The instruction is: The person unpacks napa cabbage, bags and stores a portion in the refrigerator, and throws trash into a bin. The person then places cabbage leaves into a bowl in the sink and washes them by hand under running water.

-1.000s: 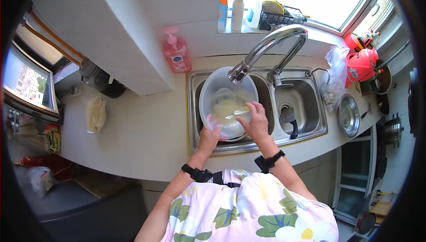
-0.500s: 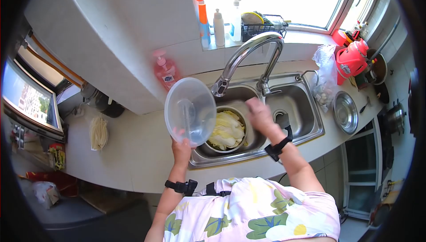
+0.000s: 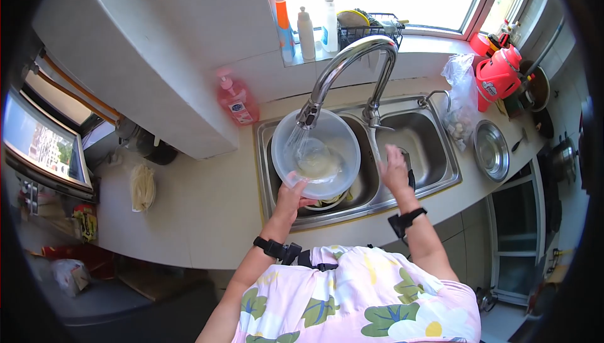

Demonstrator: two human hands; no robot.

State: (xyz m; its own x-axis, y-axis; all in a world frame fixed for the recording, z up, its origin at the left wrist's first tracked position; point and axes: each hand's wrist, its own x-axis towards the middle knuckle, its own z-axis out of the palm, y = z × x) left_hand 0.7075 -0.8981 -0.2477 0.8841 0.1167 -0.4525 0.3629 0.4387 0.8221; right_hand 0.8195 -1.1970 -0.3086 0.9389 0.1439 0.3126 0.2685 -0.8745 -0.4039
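Note:
Water runs from the chrome faucet [image 3: 309, 114] into a translucent plastic bowl [image 3: 347, 148] above the left sink basin. My left hand [image 3: 293, 196] grips the bowl's near left rim. Below the bowl, partly hidden by it, a pot with pale cabbage leaves [image 3: 327, 203] sits in the basin. My right hand [image 3: 395, 168] is held over the divider and right basin, empty, with its fingers apart. A cleaver [image 3: 410, 173] lies in the right basin, mostly hidden behind that hand.
A pink soap bottle [image 3: 238, 99] stands behind the sink's left corner. Noodles [image 3: 143, 188] lie on the left counter [image 3: 182, 217]. To the right are a plastic bag [image 3: 459, 104], a metal basin [image 3: 491, 151] and a red jug [image 3: 498, 79]. Bottles and a wire rack [image 3: 370, 31] line the sill.
The bowl went left, uncovering the cabbage, and has come back right under the faucet, where water now flows. My right hand left the bowl, passed near the faucet and is now over the right basin.

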